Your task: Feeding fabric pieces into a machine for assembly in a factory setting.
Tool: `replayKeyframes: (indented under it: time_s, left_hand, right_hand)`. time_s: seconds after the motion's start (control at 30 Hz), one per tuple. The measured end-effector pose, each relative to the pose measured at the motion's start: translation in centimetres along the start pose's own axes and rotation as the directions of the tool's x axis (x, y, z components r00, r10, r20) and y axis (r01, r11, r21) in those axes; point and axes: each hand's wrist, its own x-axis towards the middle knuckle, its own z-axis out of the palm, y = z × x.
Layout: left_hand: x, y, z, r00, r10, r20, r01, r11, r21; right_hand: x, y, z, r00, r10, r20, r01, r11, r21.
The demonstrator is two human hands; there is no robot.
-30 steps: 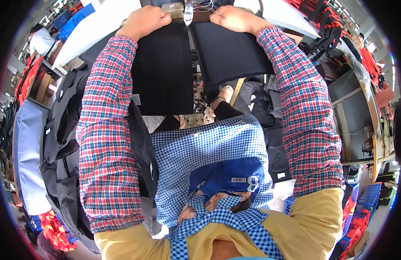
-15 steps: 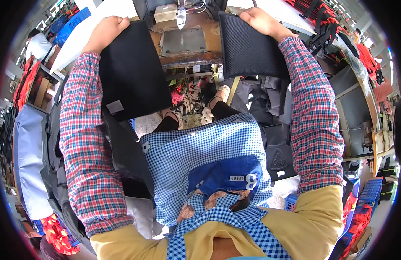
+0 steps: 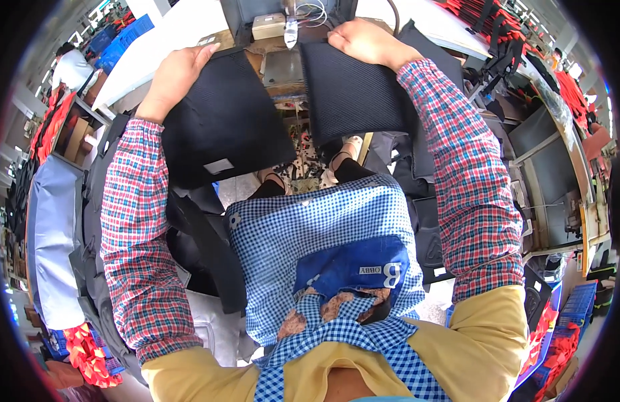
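Left hand (image 3: 178, 77) grips the top edge of one black panel (image 3: 223, 130), fingers curled shut over it; right hand (image 3: 367, 41) likewise pinches a second panel (image 3: 353, 94). Both panels hang apart, either side of the sewing machine (image 3: 283, 27), faces up, probably so they can be compared or matched before joining.

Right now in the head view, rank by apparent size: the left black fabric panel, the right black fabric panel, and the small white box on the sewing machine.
1. Left black panel and right black panel: look about alike; not ranked.
2. White box: clearly smallest, though it sits farther from the camera.
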Motion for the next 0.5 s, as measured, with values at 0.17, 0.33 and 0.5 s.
replayKeyframes:
  time_s: [0.17,0.33,0.5]
  left_hand:
    - [-4.1,2.3,-3.1,0.998,-0.052,0.033,0.056,0.992,-0.116]
    - [-8.4,6.7,-5.6,1.000,-0.016,0.026,0.025,0.907,-0.421]
    - [-10.9,11.7,-6.4,0.996,0.024,0.081,0.016,0.888,-0.460]
  right_hand:
    - [-4.9,-3.2,-3.9,0.990,0.088,0.114,-0.117,0.952,0.282]
    - [-11.6,-10.7,-7.6,0.950,0.107,0.292,-0.245,0.834,0.495]
    - [-15.4,-18.3,-6.9,0.996,-0.050,-0.070,0.074,0.917,0.393]
